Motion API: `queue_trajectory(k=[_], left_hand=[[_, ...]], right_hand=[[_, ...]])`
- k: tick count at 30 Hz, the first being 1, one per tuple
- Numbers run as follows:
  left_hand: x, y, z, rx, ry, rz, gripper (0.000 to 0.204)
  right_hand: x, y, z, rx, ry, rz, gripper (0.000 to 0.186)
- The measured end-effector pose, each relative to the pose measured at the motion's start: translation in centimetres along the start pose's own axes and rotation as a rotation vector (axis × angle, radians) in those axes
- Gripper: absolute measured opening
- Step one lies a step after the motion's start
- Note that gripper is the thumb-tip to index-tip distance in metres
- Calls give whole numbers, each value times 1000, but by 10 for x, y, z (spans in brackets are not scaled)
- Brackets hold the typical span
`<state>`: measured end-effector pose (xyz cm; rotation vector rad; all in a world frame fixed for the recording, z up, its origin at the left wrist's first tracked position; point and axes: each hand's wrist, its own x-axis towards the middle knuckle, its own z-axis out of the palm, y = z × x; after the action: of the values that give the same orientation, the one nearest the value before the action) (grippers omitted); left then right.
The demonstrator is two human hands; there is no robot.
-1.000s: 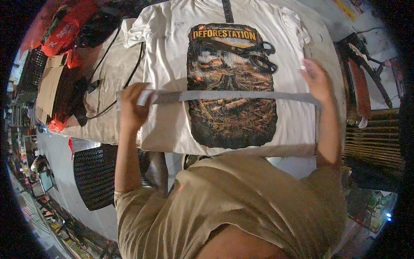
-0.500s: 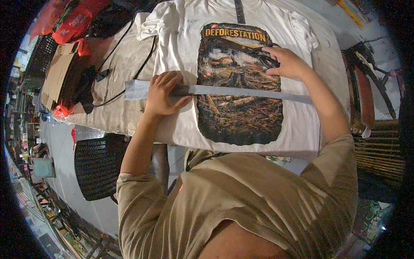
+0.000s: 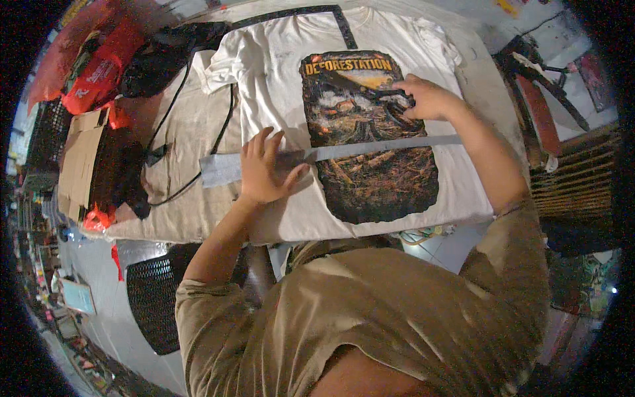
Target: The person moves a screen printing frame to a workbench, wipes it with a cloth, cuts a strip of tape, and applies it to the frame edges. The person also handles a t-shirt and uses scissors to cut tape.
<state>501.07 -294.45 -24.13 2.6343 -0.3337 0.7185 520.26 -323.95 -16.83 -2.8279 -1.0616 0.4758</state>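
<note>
The white shirt (image 3: 278,86) lies flat on the table (image 3: 185,139), a long grey ruler (image 3: 370,149) across its print. Left hand (image 3: 264,169) presses the ruler, fingers spread (no closed grip). Right hand (image 3: 426,99) pinches black scissors (image 3: 390,99) just above; no cut shows yet.

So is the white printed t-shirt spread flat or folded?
Spread flat: white printed t-shirt lies face up on the table, both sleeves out, long grey ruler across its print.
</note>
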Motion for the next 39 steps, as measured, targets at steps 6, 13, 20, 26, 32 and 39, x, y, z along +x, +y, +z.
queue_trajectory(k=[6, 13, 20, 26, 32, 39], left_hand=[[6, 4, 13, -58, -31, 141, 58], [54, 12, 30, -351, -402, 142, 54], [47, -1, 66, -496, -181, 326, 38], [47, 4, 70, -396, -200, 297, 25], [43, 4, 66, -442, -179, 270, 16], [52, 13, 56, -623, -64, 230, 11]], right_hand=[[-1, -28, -2, -284, -30, 269, 74], [3, -47, -9, -47, -156, 354, 48], [-69, -68, 22, 1170, 27, 417, 29], [-164, -136, 98, 1642, 338, 373, 31], [-192, -202, 131, 1730, 270, 524, 39], [-188, -217, 147, 1715, 50, 541, 55]])
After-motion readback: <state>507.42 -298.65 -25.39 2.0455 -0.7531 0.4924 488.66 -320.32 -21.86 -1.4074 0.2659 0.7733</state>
